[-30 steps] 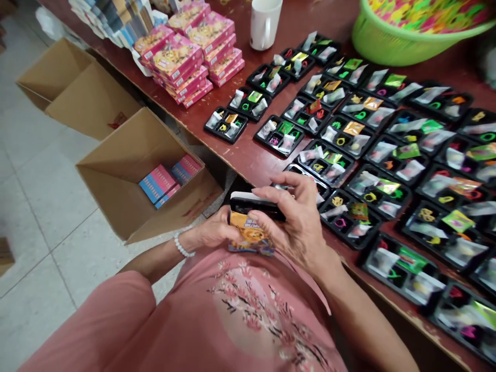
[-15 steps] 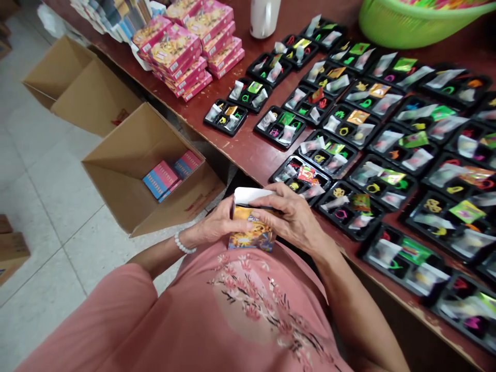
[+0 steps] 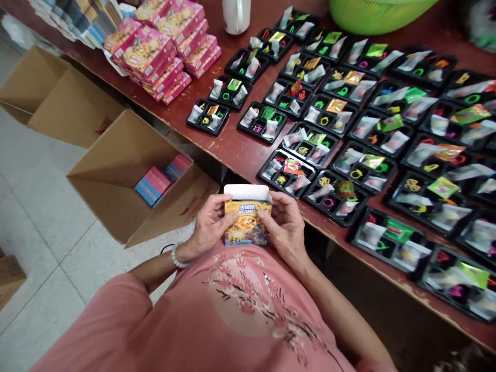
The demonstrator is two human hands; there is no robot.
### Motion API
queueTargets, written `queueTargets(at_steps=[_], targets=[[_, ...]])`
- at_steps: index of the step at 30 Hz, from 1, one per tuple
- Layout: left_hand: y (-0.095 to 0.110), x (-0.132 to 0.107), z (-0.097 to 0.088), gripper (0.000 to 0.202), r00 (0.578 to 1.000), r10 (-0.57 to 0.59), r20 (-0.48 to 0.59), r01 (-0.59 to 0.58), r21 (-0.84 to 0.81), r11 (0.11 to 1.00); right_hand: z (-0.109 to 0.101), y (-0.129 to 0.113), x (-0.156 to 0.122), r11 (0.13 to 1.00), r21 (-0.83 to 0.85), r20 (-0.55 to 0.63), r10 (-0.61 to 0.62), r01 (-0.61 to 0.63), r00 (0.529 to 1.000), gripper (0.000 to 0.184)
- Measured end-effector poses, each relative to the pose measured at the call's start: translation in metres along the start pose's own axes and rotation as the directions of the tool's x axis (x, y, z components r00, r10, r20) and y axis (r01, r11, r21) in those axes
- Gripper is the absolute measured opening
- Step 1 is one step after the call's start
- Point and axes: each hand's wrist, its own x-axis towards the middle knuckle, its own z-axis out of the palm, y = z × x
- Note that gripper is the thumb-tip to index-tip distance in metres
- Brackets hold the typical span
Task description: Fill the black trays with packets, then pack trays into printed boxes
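Both my hands hold a small yellow printed box point(image 3: 247, 221) upright against my chest, its white top flap point(image 3: 247, 192) standing open. My left hand point(image 3: 209, 225) grips the box's left side, fingers curled around it; a white bead bracelet sits on that wrist. My right hand point(image 3: 285, 227) grips the right side, thumb on the front face. No black tray shows outside the box. The nearest filled black tray point(image 3: 287, 172) lies on the table just beyond the box.
Several black trays with coloured trinkets and clear packets cover the dark red table point(image 3: 236, 150). Pink boxes point(image 3: 158, 51) are stacked at the back left, beside a white mug point(image 3: 235, 15) and green basin point(image 3: 372, 15). An open carton point(image 3: 127, 175) with pink boxes stands on the floor.
The black tray seen at the box's mouth has slid inside and is out of sight. My right hand moved from above the box to its right side. The box now faces me upright.
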Motion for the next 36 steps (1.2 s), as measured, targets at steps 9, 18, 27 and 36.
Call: queueTargets(at_steps=[9, 18, 27, 36], targets=[[0.021, 0.013, -0.012, 0.017, 0.997, 0.022, 0.075, -0.037, 0.208, 0.978, -0.024, -0.012, 0.014, 0.978, -0.197, 0.167, -0.035, 0.068, 0.985, 0.023], [0.025, 0.02, 0.006, 0.032, 0.99, 0.142, 0.016, -0.143, 0.08, 0.987, -0.032, -0.024, 0.018, 0.967, -0.177, 0.104, -0.164, 0.181, 0.981, 0.027], [0.045, 0.046, -0.009, 0.014, 0.946, -0.05, 0.32, -0.037, 0.261, 0.965, -0.038, -0.045, 0.035, 0.837, -0.448, 0.305, -0.187, 0.313, 0.934, 0.007], [0.063, 0.057, -0.005, 0.019, 0.934, -0.059, 0.353, -0.113, 0.448, 0.887, -0.034, -0.055, 0.054, 0.897, -0.407, 0.325, -0.035, 0.173, 0.945, 0.007]])
